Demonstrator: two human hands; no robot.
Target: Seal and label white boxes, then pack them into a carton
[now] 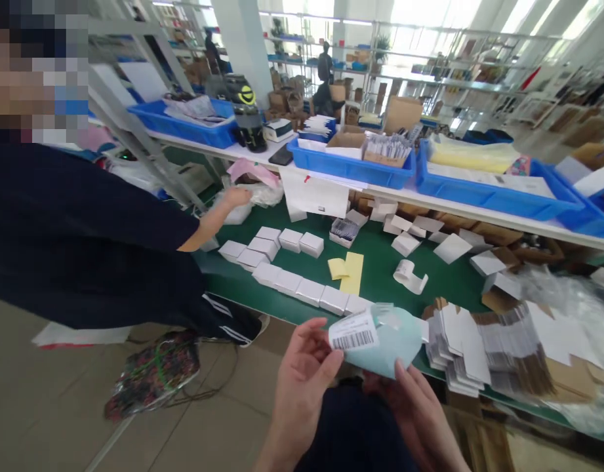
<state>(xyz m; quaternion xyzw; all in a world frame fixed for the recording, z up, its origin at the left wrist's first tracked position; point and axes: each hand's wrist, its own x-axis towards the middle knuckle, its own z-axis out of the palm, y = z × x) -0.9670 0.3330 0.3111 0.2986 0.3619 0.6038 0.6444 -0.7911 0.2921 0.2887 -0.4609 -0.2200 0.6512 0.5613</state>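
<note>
A light blue packet (387, 344) with a white barcode label (353, 333) is held up at the table's front edge. My left hand (306, 373) pinches its left end, thumb and fingers beside the label. My right hand (414, 400) grips its lower right side, thumb in front and the other fingers partly hidden beneath. Just beyond the packet, a row of small white boxes (309, 290) runs along the green table (282, 314). Yellow paper (351, 273) lies behind that row.
At the left a person in dark clothes (85, 229) reaches over the table. Flat white cartons (462, 344) are stacked at the right. A paper roll (404, 270) lies mid-table. Blue trays (353, 167) stand on the shelf behind. A wrapped bundle (157, 370) lies on the floor.
</note>
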